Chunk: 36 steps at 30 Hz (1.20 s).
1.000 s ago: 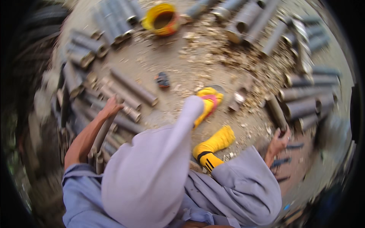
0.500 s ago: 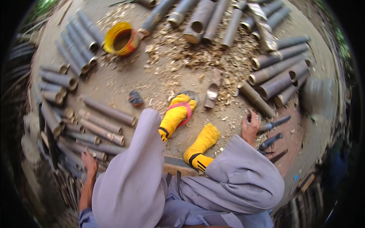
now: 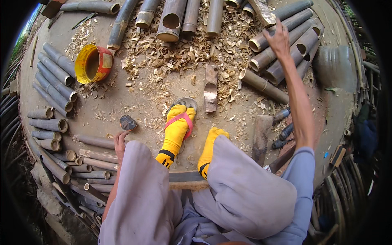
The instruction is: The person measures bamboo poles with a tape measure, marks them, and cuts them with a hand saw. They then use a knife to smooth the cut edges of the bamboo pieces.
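Observation:
My right arm reaches out to the far right, and my right hand [image 3: 279,40] is over a group of bamboo tubes [image 3: 300,25]. Its fingers are apart, with nothing seen in them, near the end of a pale, shaved bamboo piece [image 3: 262,12]. Beside my left knee is my left hand [image 3: 120,143], partly hidden by the trouser leg. The fingers that show are loosely stretched and look free of any object. They are close to a brownish bamboo pole [image 3: 96,141] and a small dark lump [image 3: 128,122].
A yellow and red bucket [image 3: 93,64] stands at left. Bamboo tubes [image 3: 55,124] lie along the left. Shavings [image 3: 192,51] cover the ground ahead. A notched wood block [image 3: 211,87] lies before my feet. Dark-handled tools [image 3: 286,131] and an upright-looking wood block [image 3: 261,136] are at right.
My right hand has gone from beside the tools up to the far-right bamboo tubes. My left hand has moved from the left bamboo pile to beside my knee. The view has shifted.

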Each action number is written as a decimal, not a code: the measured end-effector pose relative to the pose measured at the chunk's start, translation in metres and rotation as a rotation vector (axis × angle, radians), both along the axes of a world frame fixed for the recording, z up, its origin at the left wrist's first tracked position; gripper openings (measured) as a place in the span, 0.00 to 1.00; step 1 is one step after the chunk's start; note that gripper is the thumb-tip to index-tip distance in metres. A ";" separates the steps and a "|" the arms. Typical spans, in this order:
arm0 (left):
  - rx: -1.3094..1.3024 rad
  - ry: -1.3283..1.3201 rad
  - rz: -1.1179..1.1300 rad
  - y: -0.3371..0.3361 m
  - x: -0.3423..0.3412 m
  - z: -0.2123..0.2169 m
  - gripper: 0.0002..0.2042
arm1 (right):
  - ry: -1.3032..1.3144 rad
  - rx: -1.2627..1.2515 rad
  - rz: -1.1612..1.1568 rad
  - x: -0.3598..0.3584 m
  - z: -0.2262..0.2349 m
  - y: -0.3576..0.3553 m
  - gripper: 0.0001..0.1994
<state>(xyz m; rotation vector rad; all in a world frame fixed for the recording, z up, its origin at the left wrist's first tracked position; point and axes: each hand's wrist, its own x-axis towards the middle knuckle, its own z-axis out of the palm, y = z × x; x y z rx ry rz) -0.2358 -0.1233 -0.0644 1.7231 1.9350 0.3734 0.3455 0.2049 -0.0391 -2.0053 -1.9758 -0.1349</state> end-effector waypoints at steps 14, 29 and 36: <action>-0.100 -0.007 0.054 0.007 -0.016 0.003 0.19 | 0.300 -0.265 -0.300 0.021 -0.021 0.073 0.45; 0.204 -0.155 0.010 0.083 0.073 -0.003 0.26 | -0.040 -0.195 0.588 -0.114 -0.022 -0.186 0.41; 0.192 0.048 -0.360 0.155 0.123 0.011 0.29 | 0.280 -0.046 0.266 -0.107 0.018 -0.219 0.31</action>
